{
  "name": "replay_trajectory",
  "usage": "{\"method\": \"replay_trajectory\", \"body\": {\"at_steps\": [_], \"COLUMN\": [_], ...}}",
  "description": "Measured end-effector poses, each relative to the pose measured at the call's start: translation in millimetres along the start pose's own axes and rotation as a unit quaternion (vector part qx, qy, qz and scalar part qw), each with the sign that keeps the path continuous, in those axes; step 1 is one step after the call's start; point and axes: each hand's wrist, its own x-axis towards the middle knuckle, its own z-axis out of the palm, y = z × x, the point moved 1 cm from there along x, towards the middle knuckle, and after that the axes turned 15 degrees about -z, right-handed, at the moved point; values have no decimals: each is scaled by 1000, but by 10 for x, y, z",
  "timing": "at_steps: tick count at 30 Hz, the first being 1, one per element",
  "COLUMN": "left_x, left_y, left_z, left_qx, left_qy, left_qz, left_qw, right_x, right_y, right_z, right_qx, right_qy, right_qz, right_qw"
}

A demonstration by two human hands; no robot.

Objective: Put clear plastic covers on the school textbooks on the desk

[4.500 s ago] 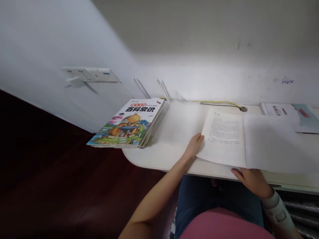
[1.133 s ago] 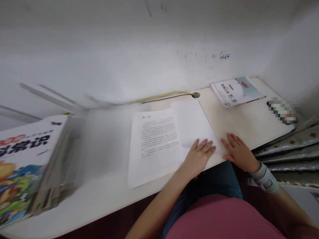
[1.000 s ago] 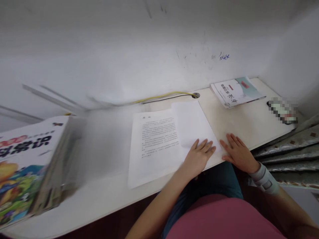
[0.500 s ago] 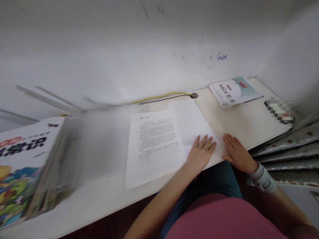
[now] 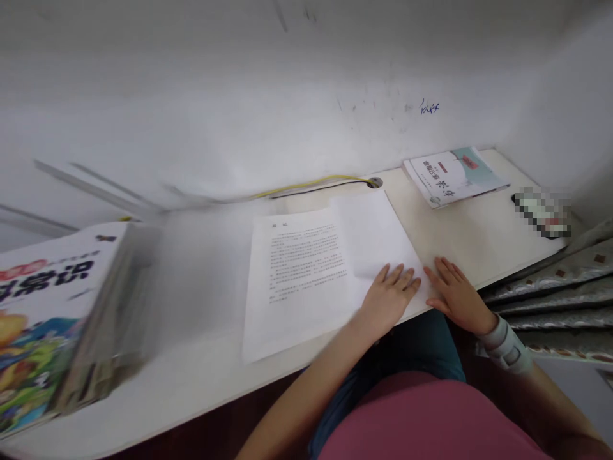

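The white paper spread [image 5: 330,268] lies flat near the front edge of the white desk [image 5: 469,236], a little right of the desk's middle. Its left page [image 5: 301,268] carries black printed text, and its right page [image 5: 373,233] is blank. I cannot tell whether the pages are bound or loose.

The left hand [image 5: 390,297] lies open and palm down on the lower corner of the blank page, fingers spread and pointing away from the body, gripping nothing. The right hand [image 5: 454,294] lies open and flat on the bare desk just beside the spread's right edge, fingers stretched out, also holding nothing. A grey band [image 5: 507,345] wraps the right wrist.

Behind the pages a yellow cable [image 5: 311,185] runs along the foot of the white wall [image 5: 239,96] to a round hole [image 5: 375,183] in the desk. At the far right corner lies a thin booklet with a white and teal cover [image 5: 453,176], well apart from the hands. A stack of books with a colourful cartoon cover [image 5: 52,306] sits at the left end of the desk. Blue scribble [image 5: 430,108] marks the wall above the booklet.
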Motion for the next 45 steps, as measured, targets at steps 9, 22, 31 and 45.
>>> {"method": "replay_trajectory", "body": {"at_steps": [9,22,31,45], "left_x": [4,-15,98,33], "left_y": [58,70,-111,-135], "left_z": [-32,-122,-157,-122], "left_qx": [-19,-39,-58,-85], "left_qy": [-7,-50,-111,-161], "left_qz": [32,62,64,66], "left_qw": [999,996,990,981], "right_x": [-1,2,-12,9], "right_y": [8,-45,-10,-41], "right_z": [13,10,25,6], "right_qx": [12,-12,-26,-54], "right_qy": [18,34,27,18], "right_qz": [3,4,29,6], "right_qw": [1000,999,999,998]}}
